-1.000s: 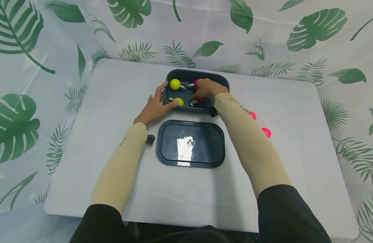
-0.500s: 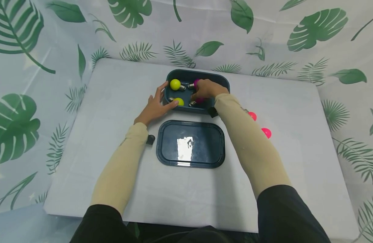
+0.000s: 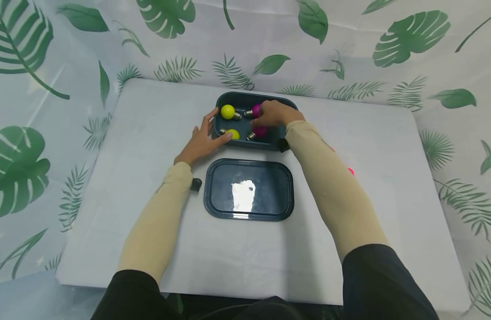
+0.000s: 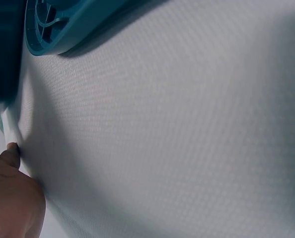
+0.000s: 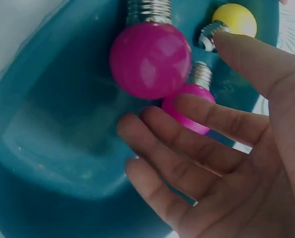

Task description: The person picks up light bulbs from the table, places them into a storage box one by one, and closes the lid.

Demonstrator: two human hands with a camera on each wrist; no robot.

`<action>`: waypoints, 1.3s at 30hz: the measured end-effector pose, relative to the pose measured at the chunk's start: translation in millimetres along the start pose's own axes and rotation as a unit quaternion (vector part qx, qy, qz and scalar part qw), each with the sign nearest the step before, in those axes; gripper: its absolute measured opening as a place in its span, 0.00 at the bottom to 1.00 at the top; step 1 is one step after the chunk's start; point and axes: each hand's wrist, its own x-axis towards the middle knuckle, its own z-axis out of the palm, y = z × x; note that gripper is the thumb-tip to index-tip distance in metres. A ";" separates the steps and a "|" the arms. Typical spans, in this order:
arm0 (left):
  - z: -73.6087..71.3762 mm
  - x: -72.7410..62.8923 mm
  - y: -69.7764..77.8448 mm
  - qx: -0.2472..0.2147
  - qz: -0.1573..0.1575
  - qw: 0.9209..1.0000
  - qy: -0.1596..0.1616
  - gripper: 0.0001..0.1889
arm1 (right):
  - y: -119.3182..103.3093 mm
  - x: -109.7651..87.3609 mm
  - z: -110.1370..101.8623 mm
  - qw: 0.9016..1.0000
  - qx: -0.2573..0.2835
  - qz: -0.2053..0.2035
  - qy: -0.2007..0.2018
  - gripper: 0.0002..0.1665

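A dark blue-green plastic box (image 3: 240,123) holds a yellow bulb (image 3: 227,112) at its back left and another yellow bulb (image 3: 233,134) at the front left. Beside them lie a back magenta bulb (image 3: 256,110) and a front magenta bulb (image 3: 259,132), all with metal screw bases. My left hand (image 3: 201,143) rests at the box's left end, fingers spread along the side and thumb over the front rim. Above the magenta bulbs is my right hand (image 3: 272,114). Its fingers (image 5: 192,168) are loosely extended in the right wrist view, holding nothing.
A matching lid (image 3: 265,191) lies on the white-covered table (image 3: 237,258) in front of the box. Right of it, pink round things (image 3: 351,171) show mostly hidden behind my right sleeve. A leaf-patterned cloth (image 3: 285,26) hangs behind the table.
My right hand has let go of the front magenta bulb and lifted slightly, uncovering more of it. My left hand stays at the box. The head view has shifted slightly.
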 end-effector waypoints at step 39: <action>-0.4 0.0 5.3 0.011 0.008 1.000 0.001 0.51 | 129.8 -167.4 32.1 0.987 0.052 0.000 0.153 0.45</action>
